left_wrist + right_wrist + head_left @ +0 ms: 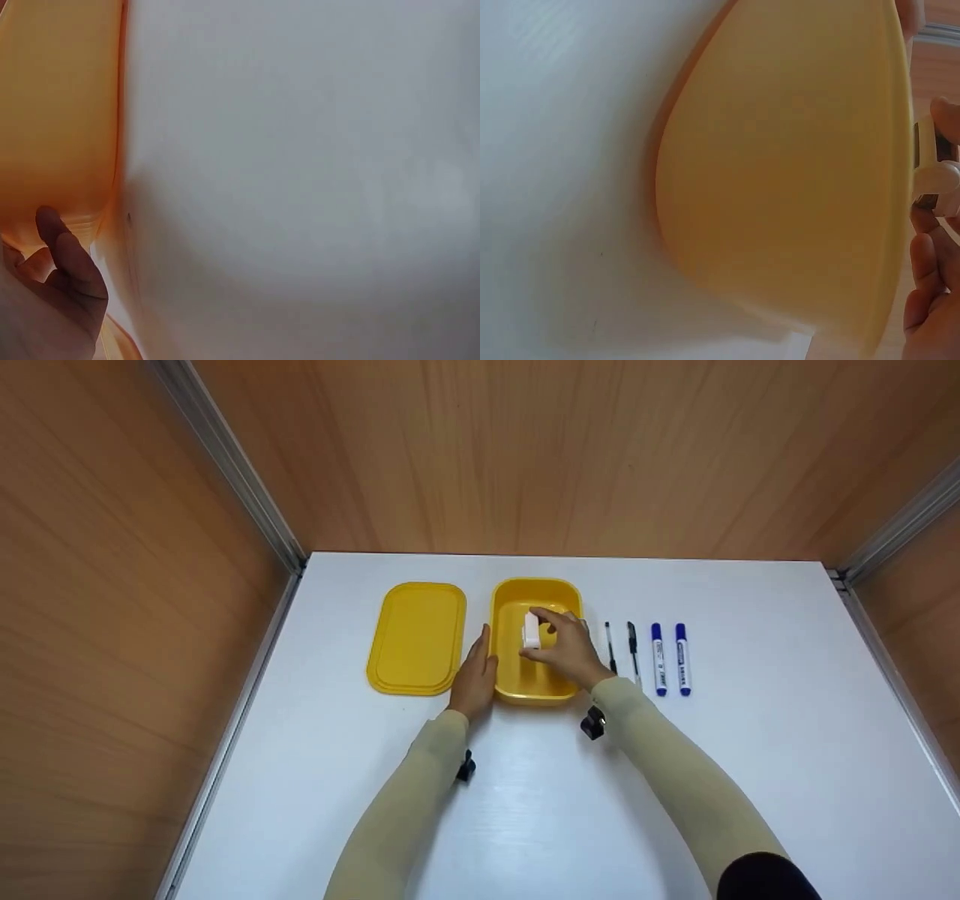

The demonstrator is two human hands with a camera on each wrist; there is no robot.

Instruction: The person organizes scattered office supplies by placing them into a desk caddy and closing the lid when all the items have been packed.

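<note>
Yellow plastic box (537, 690), one, sits at the middle of the frame on the white table (750, 780), with its one yellow lid (417, 636) lying flat just left of it. Right of the box I count four pens in a row: two thin black pens (622, 646) and two blue-capped markers (670, 658). My right hand (568, 649) pinches one small white object (531, 631) over the box's open inside. My left hand (474, 679) rests with straight fingers against the box's left wall.
</note>
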